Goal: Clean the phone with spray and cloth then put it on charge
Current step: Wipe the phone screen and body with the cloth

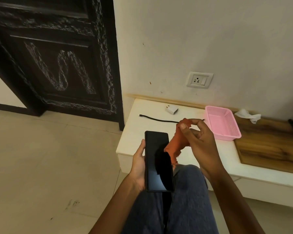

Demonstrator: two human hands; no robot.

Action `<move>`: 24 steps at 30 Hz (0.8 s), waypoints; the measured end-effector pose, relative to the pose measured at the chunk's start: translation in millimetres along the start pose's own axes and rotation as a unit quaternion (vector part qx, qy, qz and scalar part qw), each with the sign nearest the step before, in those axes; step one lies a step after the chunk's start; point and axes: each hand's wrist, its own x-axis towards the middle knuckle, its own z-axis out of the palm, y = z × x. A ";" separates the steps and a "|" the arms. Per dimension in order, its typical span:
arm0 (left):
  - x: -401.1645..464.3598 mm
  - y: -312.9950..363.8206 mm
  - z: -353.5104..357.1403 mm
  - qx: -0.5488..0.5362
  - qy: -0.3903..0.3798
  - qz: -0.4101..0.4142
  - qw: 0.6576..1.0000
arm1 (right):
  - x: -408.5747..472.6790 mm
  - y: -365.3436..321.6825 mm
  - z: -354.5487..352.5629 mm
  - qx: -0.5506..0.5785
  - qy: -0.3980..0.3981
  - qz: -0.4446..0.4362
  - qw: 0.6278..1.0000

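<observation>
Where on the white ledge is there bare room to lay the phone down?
Bare patch: the near-left of the white ledge, between the black cable and the front edge. Another strip lies between the charger plug and the pink basket. Right of it is crowded: basket, then wooden board.

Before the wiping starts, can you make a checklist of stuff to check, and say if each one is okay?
1. Phone held firmly: ok, left hand grips its edge.
2. Cloth ready: ok, right hand pinches it, hanging beside the screen.
3. Screen off: ok, it looks dark.
4. Spray on the screen: cannot tell.
5. Charger and cable nearby: ok, both lie on the white shelf.
6. Charger plugged into wall socket: not ok, not yet.
</observation>
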 end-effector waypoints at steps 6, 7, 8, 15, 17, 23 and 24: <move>2.0 -2.4 -2.6 0.001 -0.012 -0.003 1.000 | -1.2 5.4 -6.0 0.060 -0.084 0.066 0.992; 2.6 -2.1 -3.2 0.004 -0.012 -0.002 1.000 | -2.5 5.4 -7.6 0.036 -0.100 0.059 0.993; 3.1 -2.0 -3.6 0.005 -0.013 -0.002 1.000 | -3.6 5.2 -8.7 0.001 -0.115 0.047 0.992; 2.0 -1.6 -1.8 -0.010 -0.016 -0.004 1.000 | -4.3 4.7 -6.6 -0.225 -0.104 -0.027 0.968; 1.9 -1.4 -2.8 -0.009 -0.006 -0.005 1.000 | -4.6 2.0 -6.2 -0.274 -0.084 -0.049 0.957; 2.0 0.3 -4.6 0.005 0.029 0.003 1.000 | -9.9 -19.6 -11.7 -0.419 -0.050 -0.126 0.898; 1.9 0.4 -4.5 0.005 0.034 0.003 0.999 | -11.1 -24.9 -13.6 -0.410 -0.057 -0.121 0.902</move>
